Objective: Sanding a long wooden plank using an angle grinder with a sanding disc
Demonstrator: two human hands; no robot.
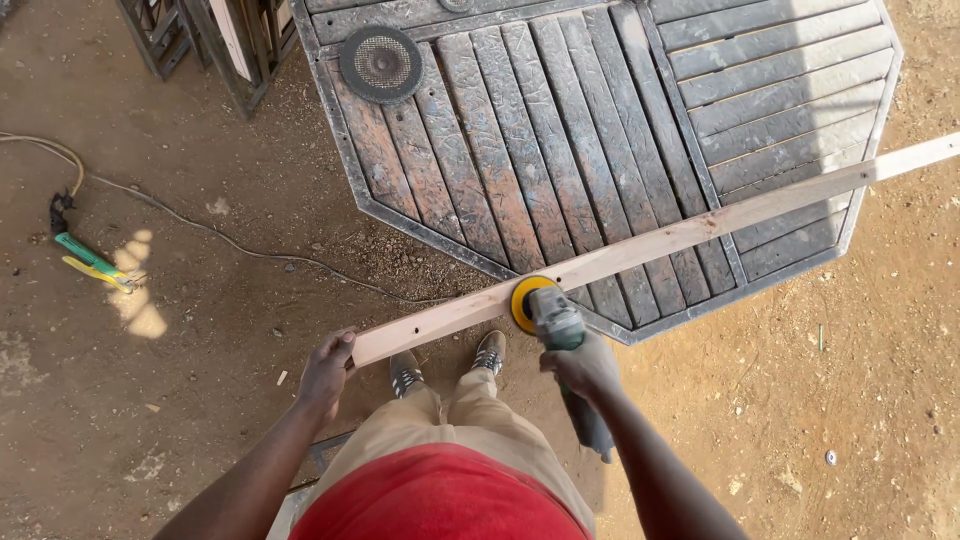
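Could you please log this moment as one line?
left hand: steadying long pale wooden batten | right hand: holding yellow-disc angle grinder on batten

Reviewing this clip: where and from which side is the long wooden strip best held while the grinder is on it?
Grip the wooden strip at its free near end, from the left, where the left hand clasps it. That end overhangs the slatted panel, clear of the yellow disc of the grinder held by the right hand.

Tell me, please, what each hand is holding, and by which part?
Left hand grips the wooden plank at its near end; right hand holds the angle grinder by its body.
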